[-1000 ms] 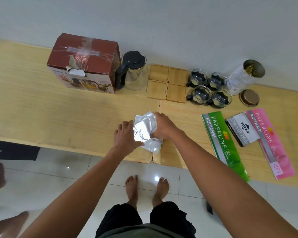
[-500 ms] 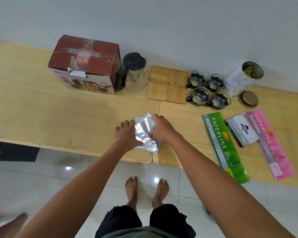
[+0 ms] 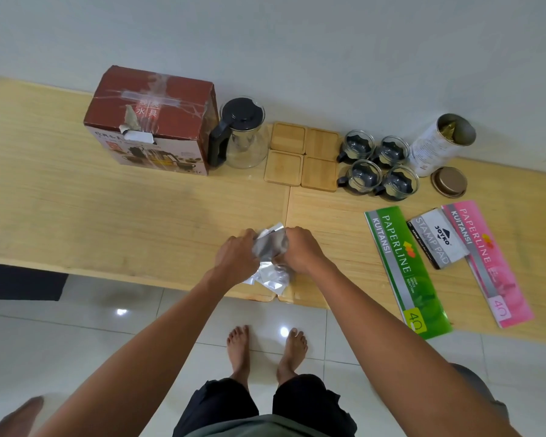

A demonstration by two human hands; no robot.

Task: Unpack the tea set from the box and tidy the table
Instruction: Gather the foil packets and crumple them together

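Presently, hands: the left hand (image 3: 235, 258) and the right hand (image 3: 301, 250) were both clenched on a crumpled silver foil wrapper (image 3: 270, 247), one at each side of it.
Foil wrapper: it was bunched between the two hands near the near edge of the tabletop (image 3: 76, 216), by the seam where two boards meet; its lower part spread out beneath the wrists.
Box: the dark red cardboard tea set box (image 3: 153, 121) stood at the far left by the wall, taped across its top, with a torn flap at its near upper edge and a picture of the set on its front.
Teapot: a glass teapot (image 3: 241, 134) with a black lid and handle stood just right of the box, touching or nearly touching it.
Coasters: four square wooden coasters (image 3: 303, 156) lay in a two-by-two block right of the teapot.
Cups: four small glass cups (image 3: 377, 167) with black handles were grouped two by two right of the coasters.
Tin: a white cylindrical tin (image 3: 438, 143) stood open at the far right, gold foil showing inside; its round bronze lid (image 3: 449, 182) lay just near it on the tabletop.
Stationery: a green Paperline receipt book (image 3: 404, 269), a Joyko stamp pad box (image 3: 437, 238) and a pink Paperline receipt book (image 3: 486, 260) lay side by side at the right, the stamp pad box overlapping the pink one.
Floor: bare feet (image 3: 265, 351) stood on white tiles below the tabletop edge.
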